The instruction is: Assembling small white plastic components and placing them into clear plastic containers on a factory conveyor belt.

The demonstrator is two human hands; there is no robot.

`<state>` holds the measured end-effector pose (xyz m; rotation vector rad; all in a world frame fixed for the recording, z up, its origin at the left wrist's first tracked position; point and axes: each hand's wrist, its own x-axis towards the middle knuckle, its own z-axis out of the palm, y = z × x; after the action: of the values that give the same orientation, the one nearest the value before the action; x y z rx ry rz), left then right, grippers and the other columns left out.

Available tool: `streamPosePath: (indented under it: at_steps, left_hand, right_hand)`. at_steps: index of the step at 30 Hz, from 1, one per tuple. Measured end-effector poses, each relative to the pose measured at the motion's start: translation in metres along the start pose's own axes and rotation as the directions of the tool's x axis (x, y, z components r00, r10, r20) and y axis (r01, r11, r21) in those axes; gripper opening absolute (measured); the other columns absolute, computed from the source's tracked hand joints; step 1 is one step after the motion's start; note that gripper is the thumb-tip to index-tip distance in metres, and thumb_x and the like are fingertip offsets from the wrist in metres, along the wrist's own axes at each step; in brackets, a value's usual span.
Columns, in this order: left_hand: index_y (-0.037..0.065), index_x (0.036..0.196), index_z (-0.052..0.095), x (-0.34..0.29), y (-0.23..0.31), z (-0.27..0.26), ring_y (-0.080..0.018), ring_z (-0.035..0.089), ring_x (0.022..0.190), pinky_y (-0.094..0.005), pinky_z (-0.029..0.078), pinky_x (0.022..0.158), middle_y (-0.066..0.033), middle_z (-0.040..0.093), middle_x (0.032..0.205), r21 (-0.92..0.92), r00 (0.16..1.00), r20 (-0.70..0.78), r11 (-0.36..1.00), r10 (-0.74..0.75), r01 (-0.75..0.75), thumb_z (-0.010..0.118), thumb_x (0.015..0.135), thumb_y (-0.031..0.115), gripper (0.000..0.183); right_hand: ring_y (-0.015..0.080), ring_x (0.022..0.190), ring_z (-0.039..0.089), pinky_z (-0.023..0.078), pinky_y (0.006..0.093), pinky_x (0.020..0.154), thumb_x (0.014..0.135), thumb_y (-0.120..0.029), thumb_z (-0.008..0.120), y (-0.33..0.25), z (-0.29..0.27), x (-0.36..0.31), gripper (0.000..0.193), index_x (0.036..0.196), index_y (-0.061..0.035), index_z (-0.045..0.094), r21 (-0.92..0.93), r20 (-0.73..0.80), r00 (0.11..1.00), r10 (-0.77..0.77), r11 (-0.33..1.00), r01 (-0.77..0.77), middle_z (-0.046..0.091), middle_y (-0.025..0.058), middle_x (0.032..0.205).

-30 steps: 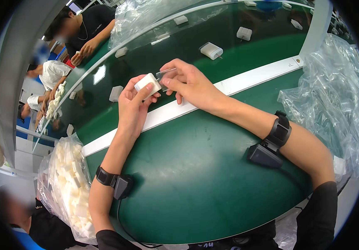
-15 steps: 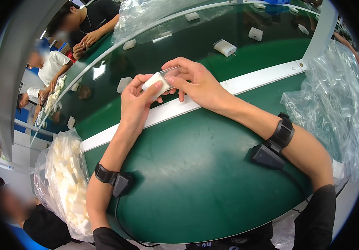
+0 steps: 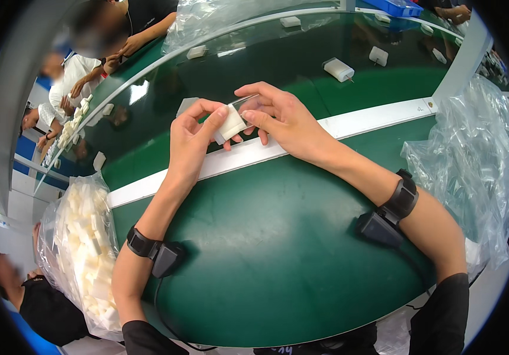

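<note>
My left hand [image 3: 194, 133] is closed on a small white rectangular block [image 3: 230, 123], its thumb lying across the top. Opposite it, my right hand [image 3: 287, 121] pinches a clear plastic cover [image 3: 248, 105] between thumb and fingers. Block and cover meet or overlap at the block's upper right end; whether one sits inside the other I cannot tell. Both hands are above the white rail [image 3: 248, 155]. Just beyond my left hand, a pale translucent piece [image 3: 187, 105] lies partly hidden.
A dark green belt [image 3: 301, 97] carries white pieces, including a clear-cased one [image 3: 338, 70]. At left stands a bag of off-white blocks [image 3: 83, 254]; at right, crumpled clear plastic [image 3: 461, 165]. A blue bin [image 3: 397, 7] is far back. Several people work at left.
The view has shifted slightly, and the belt pieces appear further right. The white block is turned a little in my left hand. Both hands keep their hold.
</note>
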<state>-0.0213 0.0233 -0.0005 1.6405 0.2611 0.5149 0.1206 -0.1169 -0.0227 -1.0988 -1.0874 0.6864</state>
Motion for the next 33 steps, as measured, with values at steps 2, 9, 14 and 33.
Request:
streamPosePath:
  at_steps: [2, 9, 14, 33]
  left_hand:
    - [0.000, 0.107, 0.060, 0.000, -0.002, -0.004, -0.0186, 0.068, 0.072, -0.0255, 0.049, 0.054, -0.0103, 0.066, 0.094, 0.022, 1.000, -0.015, 1.000, 0.000, 0.001, 0.061, 0.100, 0.017, 0.018]
    - [-0.004, 0.121, 0.054, 0.004, -0.005, 0.002, -0.0181, 0.068, 0.072, -0.0251, 0.053, 0.061, -0.0126, 0.066, 0.098, -0.105, 0.996, -0.094, 0.994, -0.003, -0.007, 0.065, 0.097, 0.018, 0.034]
    - [-0.003, 0.112, 0.059, 0.004, -0.004, -0.007, -0.0156, 0.067, 0.072, -0.0250, 0.052, 0.063, -0.0107, 0.067, 0.094, -0.051, 0.995, -0.092, 0.998, -0.031, 0.027, 0.065, 0.097, 0.017, 0.026]
    - [0.001, 0.122, 0.061, -0.002, -0.007, -0.003, -0.0191, 0.063, 0.106, -0.0301, 0.056, 0.086, -0.0095, 0.054, 0.127, 0.030, 0.976, -0.022, 0.976, 0.218, -0.217, 0.069, 0.088, -0.004, 0.036]
  right_hand:
    - [0.0135, 0.084, 0.060, 0.050, 0.0257, 0.059, 0.097, -0.008, 0.056, -0.004, 0.000, 0.001, 0.031, 0.126, 0.0025, 0.049, -0.013, 0.041, 0.999, 0.031, 0.999, -0.030, 0.064, 0.0098, 0.100]
    - [0.0134, 0.084, 0.061, 0.050, 0.0254, 0.060, 0.097, -0.007, 0.057, -0.006, -0.001, 0.000, 0.030, 0.125, 0.0022, 0.051, -0.018, 0.017, 1.000, 0.021, 1.000, -0.020, 0.063, 0.0098, 0.099]
    - [0.0127, 0.081, 0.061, 0.052, 0.0263, 0.061, 0.097, -0.007, 0.057, -0.004, -0.004, 0.001, 0.027, 0.123, 0.0006, 0.053, 0.023, -0.141, 0.990, -0.007, 1.000, 0.010, 0.064, 0.0108, 0.099]
    - [0.0196, 0.089, 0.065, 0.053, 0.0308, 0.075, 0.093, -0.013, 0.067, 0.003, 0.003, 0.003, 0.045, 0.133, -0.0023, 0.048, -0.305, -0.048, 0.972, -0.231, 0.930, 0.206, 0.062, 0.0131, 0.113]
